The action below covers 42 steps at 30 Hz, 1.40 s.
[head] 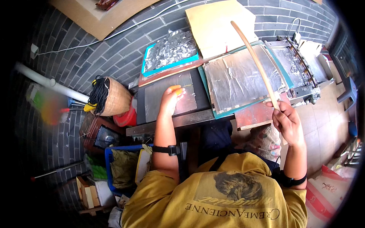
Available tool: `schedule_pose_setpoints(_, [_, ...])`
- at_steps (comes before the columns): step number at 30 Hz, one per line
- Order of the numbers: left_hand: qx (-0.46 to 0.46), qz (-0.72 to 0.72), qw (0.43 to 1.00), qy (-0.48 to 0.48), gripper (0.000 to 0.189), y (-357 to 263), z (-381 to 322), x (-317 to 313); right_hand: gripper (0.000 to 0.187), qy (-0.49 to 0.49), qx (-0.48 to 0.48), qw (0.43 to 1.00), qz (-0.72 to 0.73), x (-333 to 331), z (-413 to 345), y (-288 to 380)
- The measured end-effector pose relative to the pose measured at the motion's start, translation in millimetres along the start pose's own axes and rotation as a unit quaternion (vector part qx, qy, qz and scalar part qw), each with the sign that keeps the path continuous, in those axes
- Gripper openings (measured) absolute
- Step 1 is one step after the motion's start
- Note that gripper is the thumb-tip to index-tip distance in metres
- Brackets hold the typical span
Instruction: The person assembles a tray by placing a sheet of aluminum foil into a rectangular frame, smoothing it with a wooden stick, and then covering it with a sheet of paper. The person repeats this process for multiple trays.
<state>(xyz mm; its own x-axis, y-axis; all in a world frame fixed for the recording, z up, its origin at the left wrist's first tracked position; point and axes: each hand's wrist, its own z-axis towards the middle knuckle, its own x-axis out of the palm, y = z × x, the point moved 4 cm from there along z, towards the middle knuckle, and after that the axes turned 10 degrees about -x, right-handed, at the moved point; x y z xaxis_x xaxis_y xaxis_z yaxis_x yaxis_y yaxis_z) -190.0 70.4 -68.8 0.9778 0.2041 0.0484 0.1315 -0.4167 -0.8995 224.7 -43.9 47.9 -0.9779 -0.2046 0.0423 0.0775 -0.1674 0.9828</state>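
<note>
My left hand (172, 98), with orange covers on the thumb and a finger, is over a smooth foil-like sheet (152, 99) on a black pad (201, 94). Its fingertips are close together; whether they pinch a thin edge cannot be told. In my right hand (286, 121) is the lower end of a long, slightly curved wooden stick (258, 64). That stick slants up and away across a stack of wrinkled silvery foil sheets (239, 79). Beneath the stack lies a teal mat (225, 114). Part of a reddish board (252, 116) shows near my right hand.
A blue tray (171, 65) heaped with crumpled foil (171, 47) stands at the back. Behind the stack leans a cream board (221, 25). A metal frame device (302, 68) is at right. Left are a woven basket (117, 97) and red container (127, 114).
</note>
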Motion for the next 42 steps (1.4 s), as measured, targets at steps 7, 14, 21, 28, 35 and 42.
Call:
schedule_pose_setpoints(7, [0.039, 0.136, 0.989, -0.041, 0.040, -30, 5, 5, 0.025, -0.057, 0.017, 0.997, -0.051, -10, -7, -4])
schedule_pose_setpoints(14, [0.243, 0.296, 0.914, -0.134, 0.045, -101, 63, 0, 0.026, -0.041, 0.025, 0.998, -0.029, -10, -9, -12])
schedule_pose_setpoints(21, [0.240, 0.407, 0.856, -0.207, 0.046, -132, 115, 11, 0.025, -0.024, 0.040, 0.996, -0.071, -10, -7, -9])
schedule_pose_setpoints(28, [0.226, 0.436, 0.822, -0.288, 0.055, -148, 119, -13, 0.025, -0.048, 0.054, 0.994, -0.078, -20, -10, -10])
schedule_pose_setpoints(35, [0.235, 0.468, 0.818, -0.239, 0.058, -153, 108, 4, 0.023, -0.056, 0.066, 0.994, -0.071, -21, -8, -19])
schedule_pose_setpoints(42, [0.242, 0.527, 0.767, -0.276, 0.052, -156, 138, -8, 0.023, -0.050, 0.075, 0.992, -0.088, -16, -1, -11])
